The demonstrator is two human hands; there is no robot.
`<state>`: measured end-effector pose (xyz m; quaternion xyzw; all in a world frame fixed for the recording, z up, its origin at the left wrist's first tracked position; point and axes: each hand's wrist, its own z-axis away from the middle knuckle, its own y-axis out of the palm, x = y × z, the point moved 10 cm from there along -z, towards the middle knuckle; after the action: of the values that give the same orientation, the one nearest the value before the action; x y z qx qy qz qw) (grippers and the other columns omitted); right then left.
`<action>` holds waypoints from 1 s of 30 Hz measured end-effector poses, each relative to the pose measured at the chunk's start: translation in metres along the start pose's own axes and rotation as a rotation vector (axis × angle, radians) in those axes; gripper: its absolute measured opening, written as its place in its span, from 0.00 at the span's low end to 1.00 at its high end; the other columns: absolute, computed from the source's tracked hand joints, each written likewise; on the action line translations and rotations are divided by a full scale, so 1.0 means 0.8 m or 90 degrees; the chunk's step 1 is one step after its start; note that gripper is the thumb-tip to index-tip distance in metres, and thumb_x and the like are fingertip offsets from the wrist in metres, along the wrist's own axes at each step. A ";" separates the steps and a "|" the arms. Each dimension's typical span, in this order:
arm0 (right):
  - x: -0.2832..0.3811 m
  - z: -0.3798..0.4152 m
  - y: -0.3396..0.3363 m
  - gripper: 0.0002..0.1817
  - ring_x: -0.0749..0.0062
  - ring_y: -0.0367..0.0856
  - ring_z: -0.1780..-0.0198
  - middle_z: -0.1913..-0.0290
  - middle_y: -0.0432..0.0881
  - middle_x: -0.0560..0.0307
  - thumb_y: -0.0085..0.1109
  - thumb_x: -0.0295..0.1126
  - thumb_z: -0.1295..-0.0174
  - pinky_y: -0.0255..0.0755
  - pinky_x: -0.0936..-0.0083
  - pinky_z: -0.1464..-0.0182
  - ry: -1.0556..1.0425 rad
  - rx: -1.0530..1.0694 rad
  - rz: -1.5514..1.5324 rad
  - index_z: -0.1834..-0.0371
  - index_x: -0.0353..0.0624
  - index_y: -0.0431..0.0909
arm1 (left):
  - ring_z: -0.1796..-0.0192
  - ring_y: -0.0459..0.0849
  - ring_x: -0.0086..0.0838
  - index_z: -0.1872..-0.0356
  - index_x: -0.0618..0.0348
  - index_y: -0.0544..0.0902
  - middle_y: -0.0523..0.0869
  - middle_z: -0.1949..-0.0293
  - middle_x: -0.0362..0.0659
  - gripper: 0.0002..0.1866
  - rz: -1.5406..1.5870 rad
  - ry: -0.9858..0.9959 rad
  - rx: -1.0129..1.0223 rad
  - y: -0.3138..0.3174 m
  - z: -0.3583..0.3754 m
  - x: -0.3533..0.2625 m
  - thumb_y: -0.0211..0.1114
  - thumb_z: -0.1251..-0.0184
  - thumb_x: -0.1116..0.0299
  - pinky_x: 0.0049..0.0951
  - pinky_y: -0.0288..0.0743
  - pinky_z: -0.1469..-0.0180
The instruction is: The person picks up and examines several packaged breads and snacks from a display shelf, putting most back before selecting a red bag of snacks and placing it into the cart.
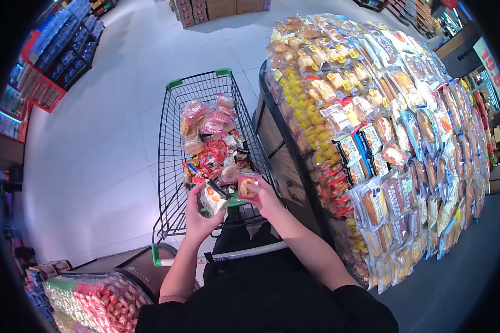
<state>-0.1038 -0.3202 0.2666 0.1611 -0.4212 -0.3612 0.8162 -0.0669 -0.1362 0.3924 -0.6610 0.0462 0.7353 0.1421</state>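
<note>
A wire shopping cart (172, 133) with green corner pieces stands before me, loaded with wrapped snacks. At its near end, my left hand (199, 213) is closed around a black-and-white snack packet (213, 198) with an orange picture on it. Just to the right, my right hand (265, 198) grips a small red-edged snack packet (248, 186), thumb on its front. Beyond both hands lie pink-wrapped round cakes (208, 117) and a pile of red snack packets (212, 157). The cart's handle (250, 252) runs below my forearms.
To the right rises a large display of packaged breads (372, 111), close beside the cart. Another bin of wrapped sweets (103, 299) stands at lower left. Shelves with blue packs (72, 47) line the far left, and cardboard boxes (222, 8) sit ahead on the tiled floor (94, 144).
</note>
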 end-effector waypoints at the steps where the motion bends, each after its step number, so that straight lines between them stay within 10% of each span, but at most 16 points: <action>1: -0.029 -0.016 -0.020 0.16 0.67 0.87 0.57 0.52 0.83 0.54 0.54 0.25 0.33 0.85 0.68 0.59 0.078 -0.051 0.031 0.41 0.41 0.71 | 0.39 0.78 0.34 0.35 0.64 0.66 0.75 0.43 0.47 0.43 -0.130 0.028 -0.027 -0.006 0.003 -0.006 0.77 0.57 0.76 0.36 0.72 0.36; 9: -0.123 -0.146 -0.078 0.24 0.67 0.88 0.60 0.51 0.84 0.56 0.55 0.24 0.35 0.81 0.71 0.66 0.146 -0.049 0.270 0.35 0.48 0.66 | 0.46 0.78 0.41 0.40 0.61 0.68 0.75 0.47 0.51 0.40 -0.358 0.175 -0.053 0.001 0.011 -0.041 0.79 0.58 0.75 0.36 0.75 0.43; 18: -0.058 -0.035 0.021 0.34 0.67 0.73 0.32 0.35 0.75 0.58 0.62 0.25 0.39 0.70 0.66 0.37 0.129 0.128 0.090 0.27 0.47 0.64 | 0.43 0.78 0.48 0.44 0.59 0.74 0.76 0.47 0.51 0.37 -0.351 0.209 0.147 0.017 0.006 -0.065 0.79 0.62 0.74 0.39 0.74 0.39; 23: 0.094 0.141 0.135 0.47 0.56 0.69 0.28 0.25 0.63 0.47 0.57 0.10 0.56 0.67 0.63 0.31 -0.612 0.275 0.702 0.25 0.46 0.62 | 0.40 0.75 0.43 0.43 0.58 0.79 0.74 0.45 0.48 0.35 -0.220 0.176 0.421 0.049 0.005 -0.090 0.78 0.60 0.73 0.36 0.70 0.36; 30: 0.125 0.215 0.151 0.43 0.46 0.75 0.36 0.26 0.64 0.43 0.58 0.11 0.59 0.75 0.64 0.38 -0.723 0.297 0.808 0.33 0.52 0.74 | 0.38 0.76 0.30 0.33 0.55 0.65 0.74 0.39 0.45 0.46 0.068 0.051 0.546 0.069 -0.011 -0.105 0.79 0.56 0.77 0.35 0.73 0.38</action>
<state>-0.1489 -0.3025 0.4939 -0.1442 -0.8362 0.2296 0.4767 -0.0666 -0.2035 0.4675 -0.5667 0.3870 0.6301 0.3634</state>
